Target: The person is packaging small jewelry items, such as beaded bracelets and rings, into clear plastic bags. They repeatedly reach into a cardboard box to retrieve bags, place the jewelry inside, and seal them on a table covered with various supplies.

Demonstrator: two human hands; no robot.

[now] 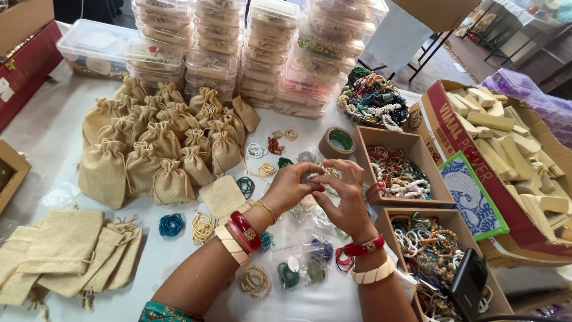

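Table clutter, head view.
Filled jute pouches (156,143) clustered upper left, flat empty pouches (65,250) lower left. Clear plastic boxes (238,48) stacked along back. Tape roll (337,142) beside cardboard tray of bangles (398,173); wooden blocks (506,137) in carton far right.

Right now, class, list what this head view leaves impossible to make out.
- The small pale item between the left hand and right hand: fingers cover it.
- Contents of the tied burlap pouches: cloth hides them.
- The stacked clear boxes: tops cut by the upper edge, contents too small.
- The bead box: partly behind a black device.
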